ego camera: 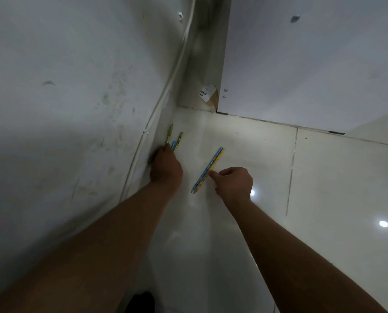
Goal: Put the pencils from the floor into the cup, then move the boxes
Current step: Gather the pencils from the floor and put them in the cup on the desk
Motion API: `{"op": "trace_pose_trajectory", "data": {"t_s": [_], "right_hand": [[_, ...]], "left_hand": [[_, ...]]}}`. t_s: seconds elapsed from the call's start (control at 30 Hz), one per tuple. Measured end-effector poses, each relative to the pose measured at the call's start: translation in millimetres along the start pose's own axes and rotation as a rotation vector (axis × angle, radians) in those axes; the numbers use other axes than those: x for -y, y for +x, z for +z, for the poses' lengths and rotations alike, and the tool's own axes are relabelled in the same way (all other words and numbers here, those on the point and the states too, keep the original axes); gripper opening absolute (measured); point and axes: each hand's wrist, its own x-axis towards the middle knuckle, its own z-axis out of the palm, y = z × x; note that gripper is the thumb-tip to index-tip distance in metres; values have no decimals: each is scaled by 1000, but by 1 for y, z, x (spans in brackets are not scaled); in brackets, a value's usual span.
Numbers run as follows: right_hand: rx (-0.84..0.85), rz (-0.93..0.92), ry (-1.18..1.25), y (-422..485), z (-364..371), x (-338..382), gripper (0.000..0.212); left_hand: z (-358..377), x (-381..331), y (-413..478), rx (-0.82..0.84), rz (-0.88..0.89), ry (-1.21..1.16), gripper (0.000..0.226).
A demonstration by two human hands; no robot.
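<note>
Three pencils, two green and one blue [175, 139], stick out beyond my left hand [166, 166], whose fingers are curled over their near ends close to the wall. A blue pencil and a yellow pencil [208, 169] lie side by side on the pale tiled floor [324, 177], slanting from lower left to upper right. My right hand [232, 180] touches their right side with its thumb and fingertips. No cup shows in this view.
A scuffed white wall [64, 98] with a thin white cable [152, 123] rises on the left. A white cabinet panel [301, 64] stands at the back right, and a cardboard box [211, 96] with a label sits in the gap beside it.
</note>
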Motion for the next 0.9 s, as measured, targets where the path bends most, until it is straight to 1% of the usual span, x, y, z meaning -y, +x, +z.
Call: {"op": "trace_pose_trajectory", "data": {"t_s": [0.07, 0.1, 0.13, 0.17, 0.23, 0.27, 0.3, 0.33, 0.37, 0.4, 0.47, 0.5, 0.57, 0.6, 0.63, 0.67, 0.73, 0.8, 0.83, 0.87, 0.9], "right_hand": [[-42, -31, -25, 9, 9, 3, 37], [-55, -54, -45, 11, 13, 6, 37], [-63, -72, -67, 14, 16, 9, 36], [-71, -86, -85, 17, 18, 12, 36], [-75, -85, -113, 21, 22, 18, 35], [-71, -78, -120, 23, 24, 20, 33], [-68, -71, -118, 25, 25, 21, 31], [-64, -65, -115, 25, 25, 22, 28], [-55, -68, -113, 27, 27, 25, 25], [-46, -68, -113, 27, 26, 25, 22], [-19, -71, -117, 28, 26, 28, 19], [-14, -77, -127, 30, 26, 28, 19], [-5, -84, -155, 33, 26, 29, 21], [6, -82, -167, 35, 27, 29, 21], [21, -77, -182, 36, 28, 29, 22], [34, -75, -198, 36, 29, 29, 22], [42, -93, -231, 36, 30, 28, 18], [36, -122, -278, 34, 31, 25, 11], [33, -136, -305, 33, 30, 23, 9], [33, -139, -318, 33, 29, 22, 11], [42, -136, -328, 35, 28, 21, 15]], "left_hand": [[10, -3, 5, -17, 22, 68, 39], [11, -4, 7, 8, 0, 39, 37], [10, -5, 8, 38, -41, -38, 35], [12, -6, 9, 49, -51, -34, 33], [18, 8, 17, -18, 58, 62, 34], [16, 12, 19, -55, 54, 12, 32], [12, 12, 18, -45, 40, -68, 29], [6, 13, 17, 8, 48, -131, 24], [1, 13, 20, 85, 22, -146, 20], [3, 15, 22, 126, 10, -155, 18], [4, 17, 29, 125, -12, -141, 20], [6, 16, 28, 179, -7, -145, 22], [10, 20, 26, 186, 23, -179, 23], [12, 19, 23, 192, 26, -148, 23], [14, 17, 23, 150, 15, -119, 22], [18, 14, 19, 123, 39, -34, 21], [24, 13, 14, 98, 107, 57, 15], [31, 21, 7, 127, 155, 46, 7], [31, 22, 2, 102, 182, -20, 6], [33, 26, -2, 168, 182, -26, 6], [36, 27, -4, 211, 145, -39, 8]]}}
